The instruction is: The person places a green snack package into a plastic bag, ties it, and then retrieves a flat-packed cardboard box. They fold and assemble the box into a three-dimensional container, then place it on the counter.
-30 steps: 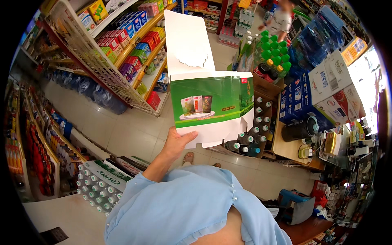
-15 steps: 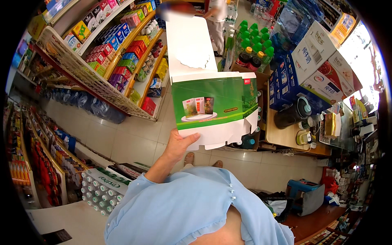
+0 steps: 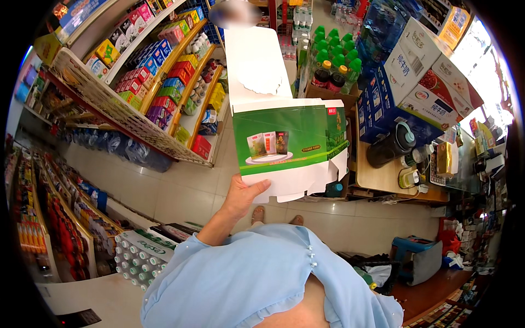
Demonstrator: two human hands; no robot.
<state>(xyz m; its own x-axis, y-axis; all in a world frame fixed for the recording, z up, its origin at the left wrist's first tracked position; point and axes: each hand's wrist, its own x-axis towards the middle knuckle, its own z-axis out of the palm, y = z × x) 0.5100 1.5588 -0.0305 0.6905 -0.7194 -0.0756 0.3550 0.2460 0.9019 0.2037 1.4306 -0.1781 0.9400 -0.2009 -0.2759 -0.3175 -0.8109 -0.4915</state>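
Note:
My left hand [image 3: 243,198] grips the lower edge of a flattened cardboard box [image 3: 281,131], thumb in front and fingers behind it. One panel is green with a picture of upright packets on a round stand, and a narrower green side panel [image 3: 336,131] adjoins it on the right. White flaps with cut edges run along the bottom. Above the green panel a tall white flap [image 3: 257,63] stretches away, its lower part torn or ragged. The light blue sleeve and top [image 3: 235,273] fill the lower middle. My right hand does not show.
Shelves of small boxes [image 3: 147,82] stand left, snack racks [image 3: 60,218] lower left. Wrapped bottles [image 3: 139,259] sit near my left elbow. Right, a wooden counter [image 3: 377,177] bears stacked cartons [image 3: 421,82] and a dark jug [image 3: 389,146]. Green-capped bottles [image 3: 336,52] stand beyond; a chair [image 3: 418,259] is lower right.
The person in light clothes standing behind the box has gone from sight. The view has shifted slightly; my left hand keeps the same hold on the box.

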